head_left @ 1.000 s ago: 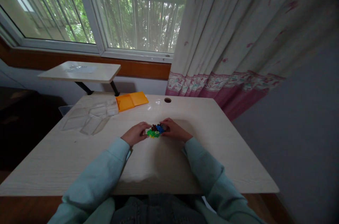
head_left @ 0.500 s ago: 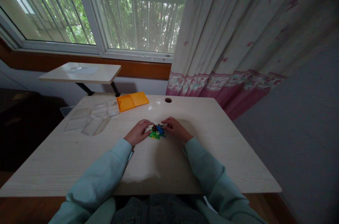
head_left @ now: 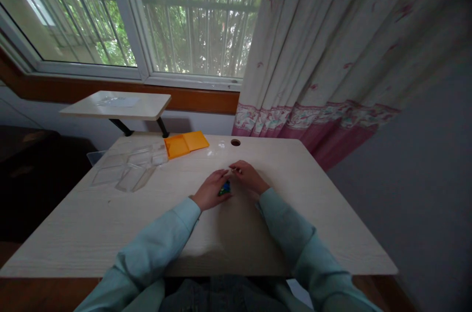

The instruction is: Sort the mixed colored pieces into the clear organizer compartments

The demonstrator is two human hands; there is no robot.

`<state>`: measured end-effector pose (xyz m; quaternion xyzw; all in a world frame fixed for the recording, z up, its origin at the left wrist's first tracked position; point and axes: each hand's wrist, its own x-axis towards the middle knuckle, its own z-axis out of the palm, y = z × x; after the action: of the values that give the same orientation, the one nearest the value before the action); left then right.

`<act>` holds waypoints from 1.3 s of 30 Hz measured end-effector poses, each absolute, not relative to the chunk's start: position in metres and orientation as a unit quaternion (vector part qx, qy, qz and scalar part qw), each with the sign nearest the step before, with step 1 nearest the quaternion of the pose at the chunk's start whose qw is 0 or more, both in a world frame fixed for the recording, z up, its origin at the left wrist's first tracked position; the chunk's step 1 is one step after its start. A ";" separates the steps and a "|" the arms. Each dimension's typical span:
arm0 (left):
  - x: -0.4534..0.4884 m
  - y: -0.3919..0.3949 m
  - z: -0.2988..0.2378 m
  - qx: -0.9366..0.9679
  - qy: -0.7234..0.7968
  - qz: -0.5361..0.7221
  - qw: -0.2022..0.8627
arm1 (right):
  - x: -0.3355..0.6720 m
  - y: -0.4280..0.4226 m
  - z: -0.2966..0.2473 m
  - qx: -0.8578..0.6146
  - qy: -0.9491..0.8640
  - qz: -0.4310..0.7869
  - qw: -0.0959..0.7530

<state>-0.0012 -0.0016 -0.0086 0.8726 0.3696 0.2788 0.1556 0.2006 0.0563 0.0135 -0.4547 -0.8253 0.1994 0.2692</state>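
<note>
A small heap of green, blue and brown plastic pieces [head_left: 224, 188] lies on the pale wooden table [head_left: 110, 223], mostly covered now. My left hand [head_left: 211, 190] lies over the heap with curled fingers, hiding most of it. My right hand [head_left: 248, 176] sits just right of the heap, fingers bent and pinched near its far edge. Whether either hand has a piece in its fingers is hidden. Both arms wear light teal sleeves.
An open orange box [head_left: 185, 143] lies at the table's far left, beside several clear plastic trays [head_left: 129, 170]. A cable hole [head_left: 235, 142] is near the far edge. A small side shelf [head_left: 118, 104] stands under the window; a curtain [head_left: 332, 56] hangs at right.
My left hand has slid right over the heap, covering most of the pieces. My right hand has drawn in a little. The camera has shifted slightly.
</note>
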 end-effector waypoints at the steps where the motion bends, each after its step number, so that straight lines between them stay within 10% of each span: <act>1: 0.002 -0.001 -0.010 0.880 0.364 0.267 0.147 | 0.195 0.063 0.020 -0.450 -0.832 0.185 0.266; 20: 0.005 -0.005 -0.021 0.879 0.366 0.261 0.159 | 0.017 0.128 0.051 -0.363 -0.915 0.113 0.134; 39: 0.005 -0.008 -0.005 0.880 0.353 0.271 0.168 | 0.231 0.129 0.024 -0.443 -0.890 0.040 0.097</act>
<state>0.0054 -0.0084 -0.0049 0.8798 0.3527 0.2709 0.1678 0.2306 0.1294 0.0240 -0.4429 -0.8904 0.0403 0.0967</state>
